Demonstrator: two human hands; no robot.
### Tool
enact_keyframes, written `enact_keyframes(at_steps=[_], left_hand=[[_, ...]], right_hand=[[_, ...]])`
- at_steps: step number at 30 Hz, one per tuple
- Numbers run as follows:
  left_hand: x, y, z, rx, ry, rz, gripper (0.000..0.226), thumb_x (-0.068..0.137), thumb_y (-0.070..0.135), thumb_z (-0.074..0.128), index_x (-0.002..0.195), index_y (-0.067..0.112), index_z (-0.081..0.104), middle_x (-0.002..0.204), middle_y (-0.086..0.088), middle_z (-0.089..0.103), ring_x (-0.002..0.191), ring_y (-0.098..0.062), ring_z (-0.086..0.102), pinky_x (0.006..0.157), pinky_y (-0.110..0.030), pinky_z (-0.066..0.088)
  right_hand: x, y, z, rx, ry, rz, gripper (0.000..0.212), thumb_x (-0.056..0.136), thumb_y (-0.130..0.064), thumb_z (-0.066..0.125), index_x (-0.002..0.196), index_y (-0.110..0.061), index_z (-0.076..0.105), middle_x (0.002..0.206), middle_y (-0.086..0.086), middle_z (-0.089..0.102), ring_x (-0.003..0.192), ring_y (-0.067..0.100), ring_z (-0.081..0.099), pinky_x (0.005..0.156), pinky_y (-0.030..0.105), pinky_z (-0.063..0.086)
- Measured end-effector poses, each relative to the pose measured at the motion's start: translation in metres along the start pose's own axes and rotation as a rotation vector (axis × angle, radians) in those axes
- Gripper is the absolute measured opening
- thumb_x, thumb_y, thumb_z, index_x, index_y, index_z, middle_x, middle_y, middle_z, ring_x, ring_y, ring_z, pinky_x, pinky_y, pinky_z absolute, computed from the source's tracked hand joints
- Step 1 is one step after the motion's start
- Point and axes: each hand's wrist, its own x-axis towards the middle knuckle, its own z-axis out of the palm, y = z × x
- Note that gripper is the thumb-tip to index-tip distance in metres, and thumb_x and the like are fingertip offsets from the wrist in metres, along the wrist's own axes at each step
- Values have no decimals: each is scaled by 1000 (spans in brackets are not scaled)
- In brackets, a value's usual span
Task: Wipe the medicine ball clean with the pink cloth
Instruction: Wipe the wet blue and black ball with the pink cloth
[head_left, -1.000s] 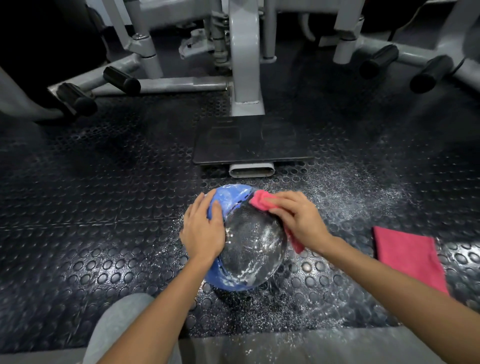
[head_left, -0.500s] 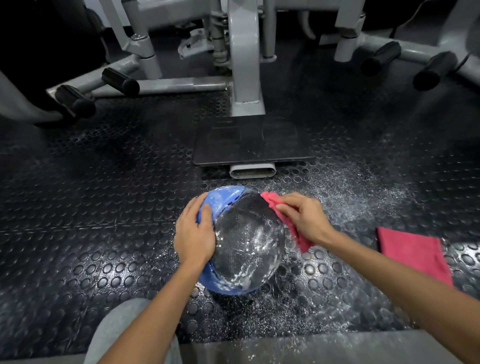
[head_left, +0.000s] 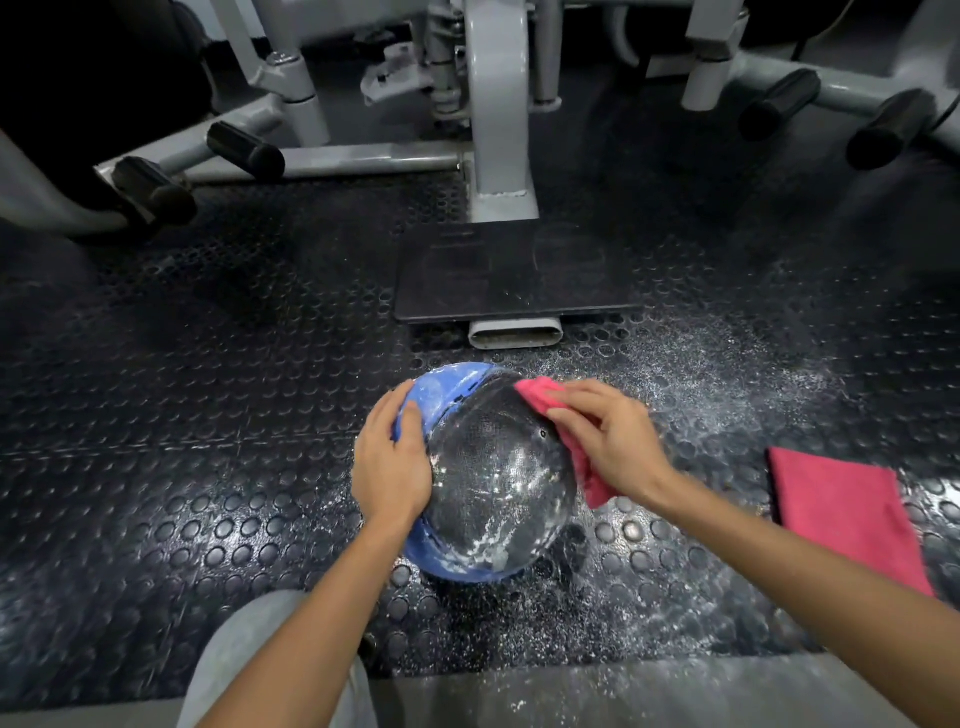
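Black studded rubber floor (head_left: 208, 467) carries everything, dusted with white powder toward its right side and near edge. A grey machine frame (head_left: 498, 130) stands at the far edge, with a dark flat plate (head_left: 509, 275) at its foot. The medicine ball (head_left: 493, 483), blue and black with white streaks, sits on the floor between the plate and the near edge. A spare cloth (head_left: 841, 514), also pink, lies flat near the right edge, apart from the ball. The left hand (head_left: 389, 467) rests on the ball's blue left side, fingers straight. The right hand (head_left: 608, 441) presses the pink cloth (head_left: 540, 395) against the ball's upper right, fingers laid over it, not curled.
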Motion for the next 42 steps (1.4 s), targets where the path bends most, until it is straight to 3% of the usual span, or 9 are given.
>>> enact_keyframes(at_steps=[2, 4, 7, 12, 18, 25, 31, 37, 42], left_hand=[[5, 1, 1, 7, -10, -14, 34, 96, 33, 40, 126, 35, 56, 137, 14, 50, 124, -12, 45, 97, -28, 31], [10, 2, 2, 26, -40, 0, 35, 96, 33, 40, 128, 33, 55, 139, 11, 49, 127, -13, 44, 103, -29, 30], [19, -1, -3, 12, -206, 80, 37, 99, 33, 40, 134, 29, 49, 144, 9, 43, 133, -11, 36, 114, -35, 23], [15, 11, 11, 41, -261, 218, 36, 101, 30, 37, 135, 30, 48, 147, 8, 39, 137, -10, 31, 116, -37, 19], [19, 28, 29, 218, -246, 303, 38, 101, 30, 30, 133, 34, 50, 146, 11, 40, 136, -12, 32, 112, -30, 20], [16, 35, 43, 288, -212, 257, 39, 100, 37, 27, 134, 40, 46, 147, 17, 38, 138, -12, 28, 112, -42, 24], [27, 35, 42, 259, -227, 246, 38, 100, 34, 29, 131, 38, 51, 143, 15, 43, 134, -11, 35, 110, -35, 27], [18, 29, 35, 198, -166, 222, 37, 100, 35, 29, 128, 39, 53, 141, 17, 45, 132, -9, 37, 109, -42, 29], [27, 22, 26, 117, -165, 225, 37, 101, 27, 31, 129, 30, 55, 138, 11, 51, 130, -12, 42, 110, -37, 29]], right_hand=[[-3, -31, 12, -74, -93, -274, 26, 86, -37, 51, 109, -37, 62, 115, -16, 62, 93, 7, 56, 76, 24, 46], [-4, -38, 24, -251, -126, -579, 27, 84, -39, 51, 104, -33, 68, 111, -12, 65, 90, 18, 56, 68, 30, 48], [5, -25, 20, -228, -25, -440, 28, 85, -39, 50, 104, -31, 69, 108, -11, 66, 86, 16, 53, 63, 34, 51], [24, -10, -9, -24, 110, -37, 21, 88, -30, 57, 104, -40, 65, 103, -18, 62, 95, 4, 55, 93, 38, 43], [-13, -25, 3, -447, -112, -650, 25, 74, -35, 64, 98, -32, 70, 106, -13, 66, 86, 15, 52, 59, 24, 44], [38, 19, -25, -338, 66, -40, 26, 90, -37, 51, 113, -35, 64, 112, -9, 64, 94, 18, 53, 79, 29, 42], [-7, -18, -7, -301, -98, -572, 23, 82, -32, 52, 95, -32, 71, 105, -12, 67, 88, 9, 52, 66, 17, 43], [52, 30, -23, -57, 42, 114, 18, 87, -21, 61, 101, -27, 70, 98, -3, 68, 87, 15, 64, 85, 39, 50], [4, -20, 5, -236, -101, -505, 26, 84, -35, 53, 103, -29, 69, 110, -11, 66, 84, 16, 58, 65, 25, 49]])
